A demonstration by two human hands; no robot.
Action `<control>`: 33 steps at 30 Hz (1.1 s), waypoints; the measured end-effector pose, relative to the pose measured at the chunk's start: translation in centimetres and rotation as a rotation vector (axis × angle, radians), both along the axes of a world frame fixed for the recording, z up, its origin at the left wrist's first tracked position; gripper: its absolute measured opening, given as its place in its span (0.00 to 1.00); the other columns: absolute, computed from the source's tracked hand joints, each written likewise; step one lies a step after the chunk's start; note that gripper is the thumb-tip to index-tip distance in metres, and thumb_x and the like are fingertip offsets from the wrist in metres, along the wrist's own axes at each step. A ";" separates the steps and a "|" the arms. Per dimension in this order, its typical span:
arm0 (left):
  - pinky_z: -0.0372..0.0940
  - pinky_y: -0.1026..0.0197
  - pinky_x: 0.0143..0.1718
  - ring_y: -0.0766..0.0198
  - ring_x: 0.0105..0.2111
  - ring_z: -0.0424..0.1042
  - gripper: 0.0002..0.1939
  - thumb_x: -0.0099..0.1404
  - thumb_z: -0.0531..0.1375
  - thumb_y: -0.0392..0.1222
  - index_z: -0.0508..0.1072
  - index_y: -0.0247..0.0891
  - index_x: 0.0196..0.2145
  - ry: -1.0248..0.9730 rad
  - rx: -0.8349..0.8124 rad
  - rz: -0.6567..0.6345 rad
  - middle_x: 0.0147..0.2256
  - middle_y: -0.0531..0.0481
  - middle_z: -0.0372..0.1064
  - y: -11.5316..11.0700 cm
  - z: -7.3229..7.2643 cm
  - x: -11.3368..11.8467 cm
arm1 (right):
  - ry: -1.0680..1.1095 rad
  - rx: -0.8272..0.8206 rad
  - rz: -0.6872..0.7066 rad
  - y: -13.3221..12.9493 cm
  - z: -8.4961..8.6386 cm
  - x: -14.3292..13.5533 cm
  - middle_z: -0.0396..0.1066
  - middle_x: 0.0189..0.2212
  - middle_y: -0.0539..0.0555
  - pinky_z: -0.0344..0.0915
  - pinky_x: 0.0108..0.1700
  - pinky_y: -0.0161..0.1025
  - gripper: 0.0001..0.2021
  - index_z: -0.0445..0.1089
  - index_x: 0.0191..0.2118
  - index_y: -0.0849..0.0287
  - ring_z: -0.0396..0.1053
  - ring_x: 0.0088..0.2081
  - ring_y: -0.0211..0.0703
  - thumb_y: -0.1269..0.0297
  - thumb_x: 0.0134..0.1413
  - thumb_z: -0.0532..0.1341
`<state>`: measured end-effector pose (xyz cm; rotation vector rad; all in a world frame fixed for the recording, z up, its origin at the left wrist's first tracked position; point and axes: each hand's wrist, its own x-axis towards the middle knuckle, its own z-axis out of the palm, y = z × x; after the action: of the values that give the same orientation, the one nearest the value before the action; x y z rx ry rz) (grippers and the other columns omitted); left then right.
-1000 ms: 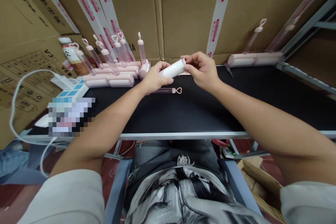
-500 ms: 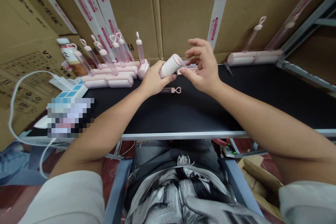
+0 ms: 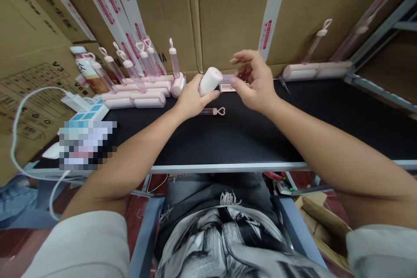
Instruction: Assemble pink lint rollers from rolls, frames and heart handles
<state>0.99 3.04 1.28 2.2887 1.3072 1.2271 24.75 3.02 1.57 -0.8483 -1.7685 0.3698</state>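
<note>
My left hand [image 3: 190,99] is wrapped round a white cylinder [image 3: 210,81] with a pale pink end cap, which tilts up and to the right. To its right, my right hand [image 3: 254,80] hovers with fingers loosely bent and apart, with nothing visible in it. A shallow pale pink tray-like part [image 3: 227,88] lies behind and is partly covered by the right hand. Just below the left hand, a clear tube with a pink heart-shaped loop [image 3: 213,111] lies on the black tabletop [image 3: 228,141]; its left end is hidden.
At the left stand several pink cylinders [image 3: 150,100] with clear heart-looped tubes upright. More pink cylinders [image 3: 301,72] lie at the back right, near a small dark pointed tool [image 3: 284,85]. A power strip [image 3: 89,110], cable and drink bottle [image 3: 86,67] occupy the left. Cardboard walls the back.
The cylinder in my left hand has tipped slightly more upright and moved a little left. My right hand has drawn slightly away to the right, showing more of the pink tray-like part.
</note>
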 end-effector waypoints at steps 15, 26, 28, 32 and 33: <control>0.69 0.49 0.53 0.48 0.47 0.75 0.25 0.61 0.73 0.60 0.72 0.41 0.44 -0.042 0.044 0.047 0.39 0.47 0.75 0.8 0.1 -0.7 | -0.786 -0.305 -0.404 8.6 -3.8 5.1 0.80 0.53 0.70 0.71 0.63 0.51 0.19 0.83 0.56 0.64 0.77 0.58 0.64 0.62 0.65 0.65; 0.75 0.47 0.44 0.51 0.40 0.80 0.37 0.61 0.69 0.76 0.68 0.41 0.47 -0.339 -0.089 -0.058 0.39 0.45 0.76 2.2 -0.7 -0.5 | -0.790 -0.398 -0.431 8.2 -3.0 5.4 0.83 0.50 0.65 0.74 0.56 0.51 0.16 0.83 0.51 0.60 0.80 0.52 0.63 0.71 0.59 0.64; 0.76 0.49 0.39 0.53 0.36 0.81 0.39 0.64 0.63 0.81 0.67 0.42 0.50 -0.461 -0.213 -0.104 0.37 0.46 0.75 3.0 -0.8 -0.6 | -0.726 -0.380 -0.392 7.9 -2.8 5.3 0.83 0.48 0.64 0.74 0.55 0.51 0.17 0.81 0.52 0.60 0.79 0.50 0.60 0.69 0.59 0.65; 0.76 0.50 0.38 0.54 0.36 0.82 0.39 0.68 0.54 0.83 0.68 0.43 0.51 -0.569 -0.346 -0.153 0.35 0.48 0.73 4.4 -0.7 -1.4 | -0.466 -0.298 -0.324 7.2 -2.2 4.7 0.81 0.40 0.59 0.75 0.51 0.51 0.14 0.79 0.49 0.58 0.77 0.42 0.54 0.68 0.56 0.64; 0.77 0.50 0.38 0.54 0.36 0.82 0.38 0.69 0.54 0.83 0.69 0.43 0.51 -0.589 -0.352 -0.160 0.35 0.48 0.73 4.7 -0.7 -1.6 | -0.384 -0.277 -0.308 7.0 -2.0 4.5 0.79 0.37 0.58 0.75 0.49 0.51 0.12 0.78 0.45 0.58 0.76 0.40 0.53 0.68 0.56 0.64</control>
<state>-0.65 7.74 0.62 1.5837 1.0003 1.3446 29.21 10.01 -0.46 -1.4465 -1.9193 0.2615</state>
